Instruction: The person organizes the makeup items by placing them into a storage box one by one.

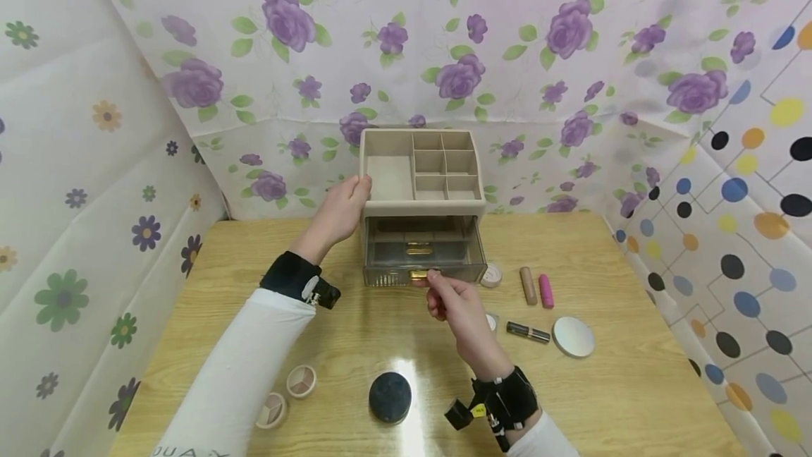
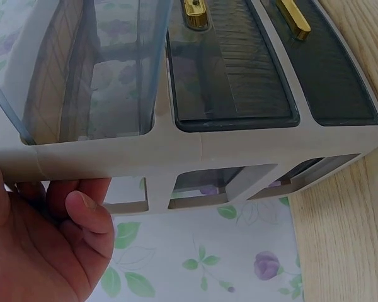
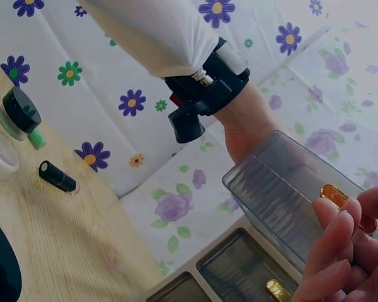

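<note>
A beige makeup organizer (image 1: 423, 209) with smoky see-through drawers stands against the flowered backdrop. Its top drawer (image 3: 274, 189) is pulled out, while two lower drawers (image 2: 233, 63) sit closed below it. My left hand (image 1: 339, 211) grips the organizer's left side near the top; in the left wrist view its fingers (image 2: 88, 211) curl at the beige side frame. At the front, my right hand (image 1: 458, 309) pinches the gold handle (image 1: 419, 275) of the extended drawer between thumb and finger. The organizer's top tray has several compartments with nothing in them.
Right of the organizer lie a brown tube (image 1: 528, 285), a pink tube (image 1: 546, 291), a black tube (image 1: 528, 332) and a silvery round compact (image 1: 574, 336). Nearer me are a dark round case (image 1: 390, 397) and two round palettes, one (image 1: 301, 381) beside my left sleeve. A black-lidded jar (image 3: 20, 110) shows in the right wrist view.
</note>
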Motion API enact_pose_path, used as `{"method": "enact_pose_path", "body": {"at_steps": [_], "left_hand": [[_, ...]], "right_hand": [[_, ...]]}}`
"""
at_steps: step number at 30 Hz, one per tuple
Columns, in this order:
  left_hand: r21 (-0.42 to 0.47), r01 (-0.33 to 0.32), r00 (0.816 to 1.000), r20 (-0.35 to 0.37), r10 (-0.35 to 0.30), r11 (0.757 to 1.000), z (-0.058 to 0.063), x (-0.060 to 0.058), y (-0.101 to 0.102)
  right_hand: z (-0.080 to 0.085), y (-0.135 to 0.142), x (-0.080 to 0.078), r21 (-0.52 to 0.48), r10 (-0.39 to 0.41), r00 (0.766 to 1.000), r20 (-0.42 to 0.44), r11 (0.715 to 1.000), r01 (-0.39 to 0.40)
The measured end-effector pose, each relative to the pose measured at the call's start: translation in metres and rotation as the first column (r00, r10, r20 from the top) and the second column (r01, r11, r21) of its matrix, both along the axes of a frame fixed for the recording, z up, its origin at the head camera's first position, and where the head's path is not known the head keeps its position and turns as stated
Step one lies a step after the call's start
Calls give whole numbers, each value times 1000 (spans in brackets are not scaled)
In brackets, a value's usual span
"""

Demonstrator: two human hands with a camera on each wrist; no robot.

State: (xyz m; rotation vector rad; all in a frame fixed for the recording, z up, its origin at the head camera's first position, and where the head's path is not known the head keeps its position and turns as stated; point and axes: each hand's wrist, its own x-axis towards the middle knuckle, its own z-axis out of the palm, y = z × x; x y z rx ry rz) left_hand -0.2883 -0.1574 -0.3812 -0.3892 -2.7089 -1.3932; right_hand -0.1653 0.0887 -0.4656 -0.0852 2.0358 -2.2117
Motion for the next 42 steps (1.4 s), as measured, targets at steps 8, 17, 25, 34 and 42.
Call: {"method": "enact_pose_path", "body": {"at_steps": [8,17,25,34,42], "left_hand": [[14,3,1000,9,-3,1000,-1,2,-2],[11,-3,1000,5,3,1000,-4,0,-4],[10,-7,1000,-9,8,1000,-5,-1,-3],[35,-11,1000,-14,11,999,-5,-2,-3],[20,-8,1000,-17,8,1000,-4,-3,-1]], "right_hand": [[-2,11,-2,49,98,995,16,994,-99],[-10,62,-1,282,297,955,16,915,-289],[-12,128,8,397,278,957,79,872,-286],[-23,191,17,445,123,982,141,879,-173],[-30,228,29,588,-66,997,32,808,34]]}}
